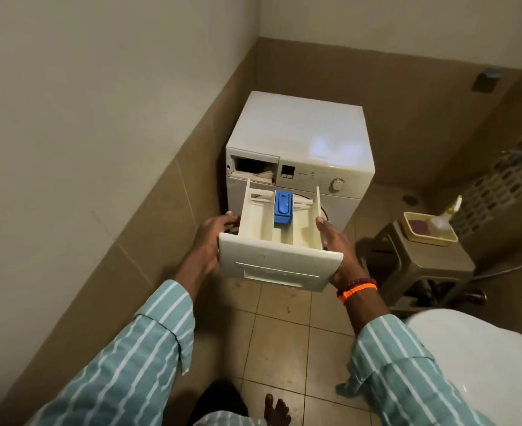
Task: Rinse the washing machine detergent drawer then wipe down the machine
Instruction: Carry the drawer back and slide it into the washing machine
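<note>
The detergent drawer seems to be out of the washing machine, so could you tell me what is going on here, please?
A person holds the detergent drawer in the air with both hands, the left hand on one side and the right hand on the other. It is fully out of the washing machine, whose drawer slot gapes open. A blue insert sits in the drawer. Rinsing and wiping are not yet under way.

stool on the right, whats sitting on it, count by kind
tray: 1, yellow, resting on the stool
spray bottle: 1, lying in the tray
dark red pad or cloth: 1, flat in the tray
total: 3
</note>
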